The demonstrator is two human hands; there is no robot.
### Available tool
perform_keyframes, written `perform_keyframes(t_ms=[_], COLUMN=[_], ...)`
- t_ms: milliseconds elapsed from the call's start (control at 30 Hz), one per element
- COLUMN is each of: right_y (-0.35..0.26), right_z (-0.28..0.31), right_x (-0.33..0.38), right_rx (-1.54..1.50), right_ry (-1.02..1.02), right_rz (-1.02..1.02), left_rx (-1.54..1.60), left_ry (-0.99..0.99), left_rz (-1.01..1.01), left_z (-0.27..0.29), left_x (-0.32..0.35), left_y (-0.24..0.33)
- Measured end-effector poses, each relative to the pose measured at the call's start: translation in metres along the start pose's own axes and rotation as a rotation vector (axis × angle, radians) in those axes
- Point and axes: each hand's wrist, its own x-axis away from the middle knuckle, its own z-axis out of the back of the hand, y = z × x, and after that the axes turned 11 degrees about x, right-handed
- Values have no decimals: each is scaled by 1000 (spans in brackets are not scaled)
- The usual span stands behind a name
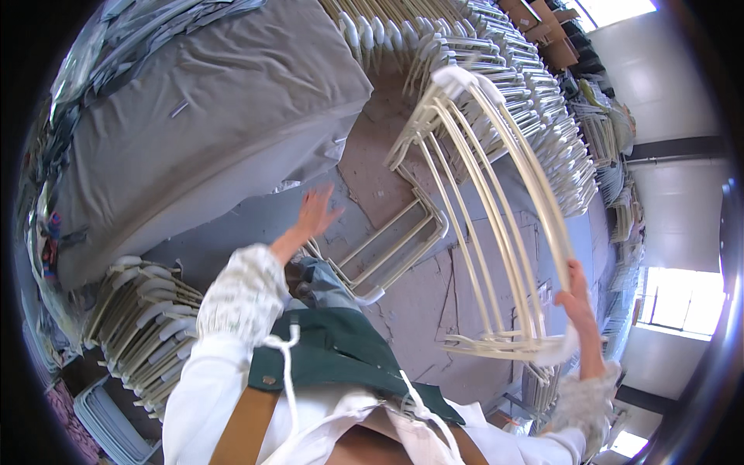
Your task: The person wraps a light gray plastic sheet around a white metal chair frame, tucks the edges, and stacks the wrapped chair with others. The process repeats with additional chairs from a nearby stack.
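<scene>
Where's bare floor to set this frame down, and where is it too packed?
Bare floor lies between the lone frame on the ground and the frame in the right hand. Crowded: stacked frames along the top, another stack at lower left, grey covered bundle beyond the left hand.

2 hands (314, 213), 1 frame (480, 217) held, dozens stacked (535, 101).

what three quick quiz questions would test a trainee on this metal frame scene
1. True or false: the right hand holds the cream metal frame.
2. The left hand is: A) gripping a frame, B) open in the air, C) on the grey cover.
3. What lies on the floor ahead of the person's legs?

Key: 1 true; 2 B; 3 a bent tube frame.
</scene>
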Motion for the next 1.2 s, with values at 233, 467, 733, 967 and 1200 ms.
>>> perform_keyframes(t_ms=[233, 467, 733, 967, 1200], right_y=[-117, -215, -454, -711, -840], right_z=[164, 144, -55, -268, -408], right_x=[117, 10, -253, -457, -570], right_rx=[239, 425, 515, 336, 279], right_ry=[-82, -168, -487, -880, -1030], right_rz=[211, 514, 1301, 1323, 1303], left_rx=[1183, 1239, 497, 302, -115], left_ry=[-303, 469, 1029, 1050, 921], left_rz=[196, 375, 823, 1111, 1363], left_z=[81, 161, 349, 477, 575], left_x=[-35, 201, 251, 184, 142], left_y=[23, 30, -8, -99, -222])
